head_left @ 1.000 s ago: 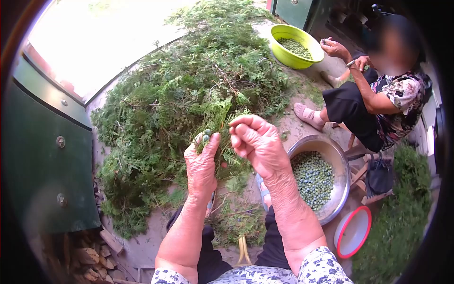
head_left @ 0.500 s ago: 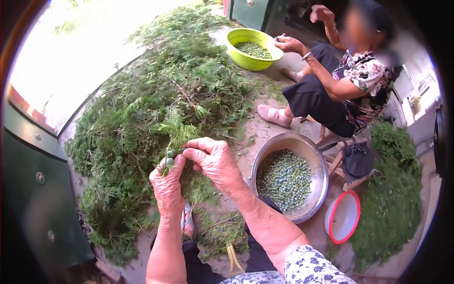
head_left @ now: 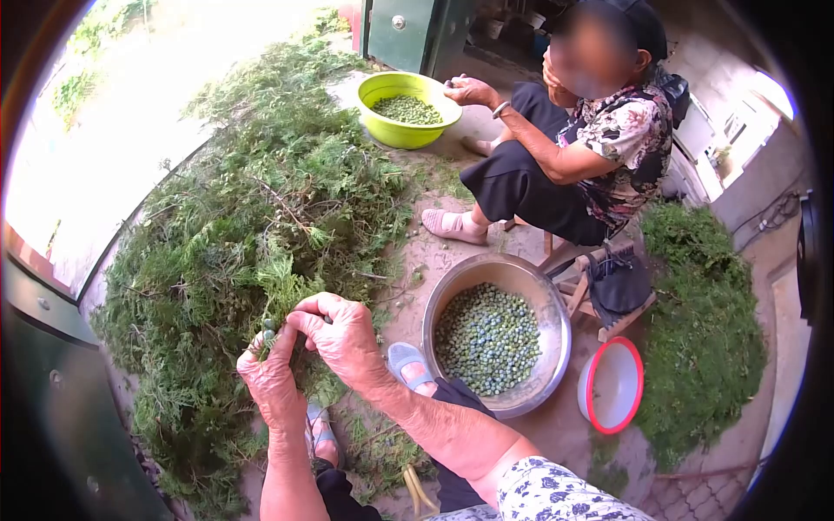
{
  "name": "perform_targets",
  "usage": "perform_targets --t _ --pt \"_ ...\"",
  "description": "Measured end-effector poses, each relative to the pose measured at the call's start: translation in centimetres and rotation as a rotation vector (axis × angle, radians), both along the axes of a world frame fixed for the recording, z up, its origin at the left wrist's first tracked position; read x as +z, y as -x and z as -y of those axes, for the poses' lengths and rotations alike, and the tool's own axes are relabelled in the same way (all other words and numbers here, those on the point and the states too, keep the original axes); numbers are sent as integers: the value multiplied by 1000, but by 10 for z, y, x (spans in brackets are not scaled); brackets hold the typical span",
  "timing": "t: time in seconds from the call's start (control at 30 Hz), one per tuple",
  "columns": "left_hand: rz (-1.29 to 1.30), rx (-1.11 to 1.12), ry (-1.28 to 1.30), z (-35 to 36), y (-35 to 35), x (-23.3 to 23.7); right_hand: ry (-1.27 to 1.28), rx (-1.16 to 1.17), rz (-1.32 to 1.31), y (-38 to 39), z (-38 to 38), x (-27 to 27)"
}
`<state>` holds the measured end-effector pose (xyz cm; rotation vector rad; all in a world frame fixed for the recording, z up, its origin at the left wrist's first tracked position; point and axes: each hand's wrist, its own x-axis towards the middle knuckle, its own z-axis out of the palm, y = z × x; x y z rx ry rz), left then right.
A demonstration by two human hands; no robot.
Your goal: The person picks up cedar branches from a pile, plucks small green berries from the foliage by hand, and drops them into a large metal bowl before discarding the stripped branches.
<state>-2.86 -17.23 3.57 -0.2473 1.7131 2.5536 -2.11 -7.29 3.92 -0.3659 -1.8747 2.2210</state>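
My left hand is closed round the base of a feathery cypress sprig, upright between thumb and fingers. Small round blue-green cones sit on the sprig just above the left thumb. Close beside it, my right hand pinches thumb to forefinger, with a dark round cone showing at its fingers. Both hands are above a big heap of cut cypress branches. To the right of my right forearm stands a wide metal basin, part filled with picked cones.
A yellow-green basin with cones stands at the back. Near it a person sits on a low stool. A red-rimmed bowl leans beside the metal basin. More greenery lies at right. Green doors stand behind.
The view has shifted, so most things appear further left. My right hand has drawn slightly off the sprig's cones. The other person's raised hand has come down to the face.
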Motion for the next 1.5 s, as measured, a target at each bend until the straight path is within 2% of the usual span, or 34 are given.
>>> perform_targets --t 0.07,0.17,0.23,0.3,0.37,0.4,0.43,0.5,0.53,0.6,0.7,0.73,0.83,0.93,1.0,1.03,1.13,1.3,1.37,1.47,1.5 --pt "23 -27 -27 -3 1 1 -82 -27 -28 0 -8 2" --pt "63 -15 -38 -1 1 0 492 138 -71 9 -23 0" --pt "187 -30 44 -2 -1 -2 809 141 -82 10 -29 10" --pt "144 -75 41 0 -1 -9 848 149 -87 8 -29 10" --pt "96 -162 61 2 -1 -12 475 341 -7 5 -28 8" --pt "103 -185 61 2 -2 -6 286 297 36 2 -24 20" --pt "102 -186 59 2 -2 -6 -221 203 -144 6 -18 8" --pt "72 -208 74 1 -3 -9 -606 29 -269 7 -13 -5" --pt "89 -220 69 1 -4 -5 -610 26 -267 7 -17 -7" --pt "104 -253 92 2 -5 -3 -828 205 -133 7 -28 -7" --pt "131 -307 88 4 -4 -4 -740 177 -98 9 -37 -6" --pt "136 -300 23 2 -4 1 -807 139 -184 9 -39 -2" --pt "191 -282 -93 7 -3 0 -693 51 -145 5 -41 -1" --pt "176 -260 -253 3 -2 -1 -599 27 -39 7 -43 -2" --pt "175 -331 -333 7 0 -2 -551 40 49 5 -45 9" --pt "176 -319 -327 7 0 -4 -503 63 122 4 -46 13" --pt "157 -266 -341 5 0 -7 -520 26 35 8 -44 6" --pt "182 -257 -268 9 1 -3 -468 -8 91 4 -41 11" --pt "169 -245 -167 10 0 -2 -421 -81 44 0 -36 16" --pt "93 -218 -84 8 0 -9 -171 -44 -207 -5 -29 24" --pt "96 -230 -91 7 -1 -11 -251 7 -253 -5 -25 26"
